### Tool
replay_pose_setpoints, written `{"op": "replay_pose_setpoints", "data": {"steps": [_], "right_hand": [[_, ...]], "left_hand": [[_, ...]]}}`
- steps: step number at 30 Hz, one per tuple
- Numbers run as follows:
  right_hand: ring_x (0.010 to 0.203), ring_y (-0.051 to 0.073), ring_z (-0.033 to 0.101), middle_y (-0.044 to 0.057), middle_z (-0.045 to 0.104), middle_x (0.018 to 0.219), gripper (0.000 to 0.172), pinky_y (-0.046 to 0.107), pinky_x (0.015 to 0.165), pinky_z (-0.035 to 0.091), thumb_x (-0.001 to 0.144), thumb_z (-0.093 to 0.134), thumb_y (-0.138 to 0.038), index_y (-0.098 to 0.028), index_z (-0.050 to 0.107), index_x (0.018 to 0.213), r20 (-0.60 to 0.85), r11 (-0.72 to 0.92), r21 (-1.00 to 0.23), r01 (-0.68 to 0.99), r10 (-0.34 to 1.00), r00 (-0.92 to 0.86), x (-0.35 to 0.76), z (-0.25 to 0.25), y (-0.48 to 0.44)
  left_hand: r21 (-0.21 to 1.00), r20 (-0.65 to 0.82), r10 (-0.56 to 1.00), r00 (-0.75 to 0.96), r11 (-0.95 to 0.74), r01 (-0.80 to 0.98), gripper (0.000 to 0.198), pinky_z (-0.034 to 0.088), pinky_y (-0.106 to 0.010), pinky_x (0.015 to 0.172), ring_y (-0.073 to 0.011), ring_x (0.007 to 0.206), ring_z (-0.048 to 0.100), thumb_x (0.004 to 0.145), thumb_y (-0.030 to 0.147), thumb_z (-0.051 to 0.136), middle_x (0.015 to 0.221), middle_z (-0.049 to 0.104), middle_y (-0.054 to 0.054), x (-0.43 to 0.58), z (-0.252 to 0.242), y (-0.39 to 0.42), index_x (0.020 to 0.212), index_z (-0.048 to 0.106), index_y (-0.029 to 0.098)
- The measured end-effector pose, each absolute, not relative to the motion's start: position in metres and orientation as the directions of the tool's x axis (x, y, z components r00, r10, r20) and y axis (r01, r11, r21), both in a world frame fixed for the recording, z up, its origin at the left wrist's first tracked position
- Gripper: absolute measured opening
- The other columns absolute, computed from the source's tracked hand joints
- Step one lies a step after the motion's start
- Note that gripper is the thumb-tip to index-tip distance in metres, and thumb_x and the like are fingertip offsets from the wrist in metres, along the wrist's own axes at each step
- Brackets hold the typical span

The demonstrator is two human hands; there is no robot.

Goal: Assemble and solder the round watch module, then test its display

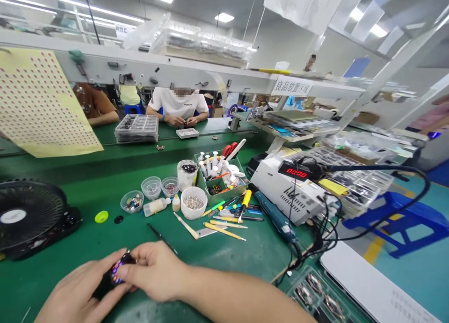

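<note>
A small dark smartwatch [117,269] with a lit, many-coloured screen is held low at the left, just above the green bench mat. My left hand [79,288] grips it from the left side, fingers and thumb around its edge. From the right, my right hand [159,269] pinches the same smartwatch, its thumb lying over the screen. The thumb and fingers hide part of the watch. A pair of dark tweezers [162,238] lies on the mat just beyond my right hand.
A black fan [30,215] stands at the left. Ahead are small cups, a white bowl [194,211], a tool box [210,197] and scattered tools. At the right sits a heating unit [286,192] with cables. A co-worker [178,105] sits across the bench.
</note>
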State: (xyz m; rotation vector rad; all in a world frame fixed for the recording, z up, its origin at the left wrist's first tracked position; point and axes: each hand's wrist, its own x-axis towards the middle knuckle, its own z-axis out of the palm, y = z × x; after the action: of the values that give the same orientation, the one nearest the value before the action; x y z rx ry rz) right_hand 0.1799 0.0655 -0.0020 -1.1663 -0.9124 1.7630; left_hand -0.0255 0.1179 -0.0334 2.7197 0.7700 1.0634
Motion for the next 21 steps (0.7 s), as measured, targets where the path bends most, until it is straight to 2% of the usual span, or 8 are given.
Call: {"op": "replay_pose_setpoints", "data": {"steps": [4,6,8,10,13,16,19,21], "right_hand": [[0.059,0.008,0.049,-0.006,0.061,0.063,0.066,0.025,0.059,0.037,0.056,0.087,-0.077,-0.017,0.065,0.074,-0.272,-0.334,-0.917,-0.221,0.924,-0.268,0.181,0.005,0.065],[0.060,0.008,0.048,-0.005,0.061,0.066,0.062,0.025,0.059,0.037,0.064,0.085,-0.074,-0.016,0.067,0.077,-0.224,-0.283,-0.936,-0.207,0.937,-0.268,0.182,0.011,0.064],[0.065,0.011,0.054,-0.003,0.066,0.073,0.055,0.027,0.064,0.042,0.073,0.083,-0.067,-0.016,0.072,0.087,-0.177,-0.231,-0.952,-0.202,0.951,-0.252,0.185,0.018,0.065],[0.074,0.014,0.062,0.000,0.071,0.083,0.049,0.030,0.074,0.050,0.074,0.085,-0.061,-0.017,0.073,0.095,-0.166,-0.199,-0.956,-0.216,0.973,-0.162,0.191,0.024,0.070],[0.086,0.017,0.066,0.003,0.075,0.093,0.039,0.035,0.084,0.053,0.079,0.084,-0.053,-0.020,0.076,0.097,-0.133,-0.146,-0.981,-0.132,0.986,-0.103,0.199,0.026,0.079],[0.090,0.019,0.067,0.004,0.075,0.095,0.034,0.036,0.089,0.053,0.082,0.081,-0.051,-0.020,0.077,0.097,-0.076,-0.084,-0.994,-0.077,0.992,-0.098,0.199,0.025,0.079],[0.089,0.019,0.068,0.004,0.075,0.095,0.039,0.037,0.089,0.054,0.082,0.081,-0.051,-0.020,0.075,0.104,-0.089,-0.098,-0.989,-0.112,0.993,-0.082,0.192,0.022,0.072],[0.086,0.018,0.067,0.003,0.075,0.093,0.038,0.035,0.085,0.054,0.082,0.081,-0.050,-0.020,0.074,0.103,-0.118,-0.128,-0.986,-0.109,0.989,-0.092,0.189,0.018,0.069]], "left_hand": [[0.344,0.571,0.548,0.611,-0.836,0.428,0.049,0.063,-0.024,0.067,-0.0207,0.076,0.081,0.096,0.057,0.065,0.099,0.084,-0.003,-0.020,-0.011,0.111,0.136,0.064,0.030],[0.374,0.539,0.583,0.608,-0.813,0.447,0.050,0.063,-0.027,0.071,-0.0226,0.083,0.081,0.094,0.059,0.067,0.103,0.083,-0.006,-0.019,0.002,0.109,0.133,0.066,0.028],[0.495,0.429,0.674,0.602,-0.733,0.467,0.057,0.063,-0.030,0.081,-0.0222,0.092,0.080,0.093,0.060,0.069,0.115,0.081,-0.007,-0.022,0.017,0.113,0.138,0.063,0.026],[0.655,0.362,0.837,0.411,-0.542,0.527,0.046,0.062,-0.031,0.081,-0.0193,0.088,0.077,0.101,0.053,0.056,0.109,0.081,-0.008,-0.028,0.032,0.123,0.134,0.063,0.021],[0.738,0.272,0.945,0.181,-0.325,0.591,0.042,0.058,-0.029,0.072,-0.0165,0.077,0.071,0.102,0.049,0.053,0.095,0.076,-0.005,-0.043,0.053,0.142,0.127,0.061,0.017],[0.644,0.144,0.958,0.250,-0.282,0.711,0.035,0.053,-0.028,0.065,-0.0168,0.071,0.067,0.098,0.045,0.055,0.092,0.072,-0.004,-0.058,0.062,0.152,0.120,0.062,0.019],[0.420,-0.001,0.890,0.455,-0.413,0.808,0.023,0.052,-0.030,0.067,-0.0212,0.079,0.071,0.093,0.042,0.057,0.095,0.074,-0.004,-0.074,0.051,0.154,0.100,0.070,0.024],[0.355,-0.035,0.858,0.512,-0.468,0.809,0.023,0.053,-0.029,0.065,-0.0215,0.076,0.073,0.091,0.041,0.055,0.094,0.075,-0.003,-0.084,0.035,0.158,0.088,0.072,0.027]]}}
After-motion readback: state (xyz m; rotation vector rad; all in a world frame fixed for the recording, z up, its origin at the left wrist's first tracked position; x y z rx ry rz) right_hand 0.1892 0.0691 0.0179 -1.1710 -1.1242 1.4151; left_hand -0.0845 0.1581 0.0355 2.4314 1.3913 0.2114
